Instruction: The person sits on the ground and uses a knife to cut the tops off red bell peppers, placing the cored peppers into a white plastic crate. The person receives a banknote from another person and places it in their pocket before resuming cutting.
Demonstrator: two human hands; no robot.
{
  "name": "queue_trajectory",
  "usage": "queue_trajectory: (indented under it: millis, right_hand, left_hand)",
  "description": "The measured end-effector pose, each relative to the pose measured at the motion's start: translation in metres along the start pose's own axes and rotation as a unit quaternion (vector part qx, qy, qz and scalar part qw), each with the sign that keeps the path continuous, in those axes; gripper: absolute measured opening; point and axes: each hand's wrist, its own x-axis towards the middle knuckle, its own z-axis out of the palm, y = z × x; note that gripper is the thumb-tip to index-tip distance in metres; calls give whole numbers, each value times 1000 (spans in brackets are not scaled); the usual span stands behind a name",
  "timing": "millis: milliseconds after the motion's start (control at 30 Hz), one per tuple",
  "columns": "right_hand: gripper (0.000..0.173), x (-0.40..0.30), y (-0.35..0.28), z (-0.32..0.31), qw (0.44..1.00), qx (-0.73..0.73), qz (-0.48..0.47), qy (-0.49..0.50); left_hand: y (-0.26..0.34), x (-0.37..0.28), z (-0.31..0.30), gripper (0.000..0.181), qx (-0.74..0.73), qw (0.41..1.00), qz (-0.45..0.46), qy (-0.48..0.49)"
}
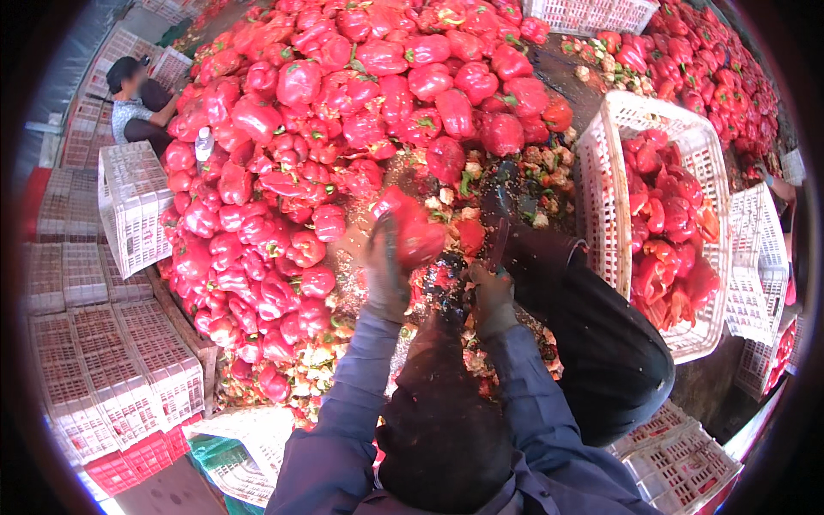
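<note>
My left hand [386,283], in a soiled glove, grips a red bell pepper [415,235] that is blurred by motion. My right hand [490,293] is closed, just right of the pepper. A narrow blade, seemingly a knife [499,243], sticks up from it; the handle is mostly hidden by the fingers. Ahead and to the left rises a large heap of whole red bell peppers [309,129]. Cut-out pepper cores [541,167] with seeds and green stems lie about my legs. Right of my bent knee stands a white plastic crate [618,212] holding opened, cored red peppers [663,219].
A person [138,103] sits at the heap's far left, near a white upended crate [132,206]. A bottle [204,145] stands among the peppers. Stacked crates [116,367] line the left side. Another pepper heap [721,90] lies far right, where part of another person's arm [782,188] shows.
</note>
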Motion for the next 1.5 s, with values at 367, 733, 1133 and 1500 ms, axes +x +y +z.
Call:
queue_trajectory:
  millis: [367,733,1133,1500]
  right_hand:
    - [15,13,24,-4,999,29,-11,14]
    - [29,7,20,5,972,-189,-123,-65]
    - [45,-13,-6,20,833,-438,-297,-160]
    - [27,26,26,-18,805,-502,-276,-157]
  left_hand:
    - [-34,118,-5,94,766,622,156,-45]
    - [-76,139,-65,91,448,894,14,-22]
    - [-51,11,-23,58,148,983,24,-110]
    - [-51,-14,1,63,345,923,129,-108]
